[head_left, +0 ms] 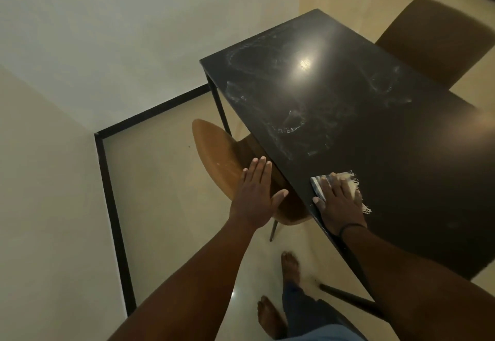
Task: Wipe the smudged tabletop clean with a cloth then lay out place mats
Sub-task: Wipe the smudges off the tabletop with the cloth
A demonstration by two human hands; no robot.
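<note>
A black tabletop [375, 158] runs away from me, with whitish smudges and swirls across its far and middle part. Near its left front edge lies a pale, blue-striped cloth [345, 182] with a frayed fringe. My right hand [338, 206] lies flat on the cloth and presses it to the tabletop, fingers straight. My left hand [257, 196] hovers flat and spread out beside the table's left edge, above the chair's backrest. I cannot tell whether it touches the backrest. No place mats are in view.
A tan chair [222, 158] is tucked under the table's left side. A dark brown chair [439, 43] stands at the far right side. My bare feet [289, 268] stand on the pale floor. White walls with a black skirting board close off the left.
</note>
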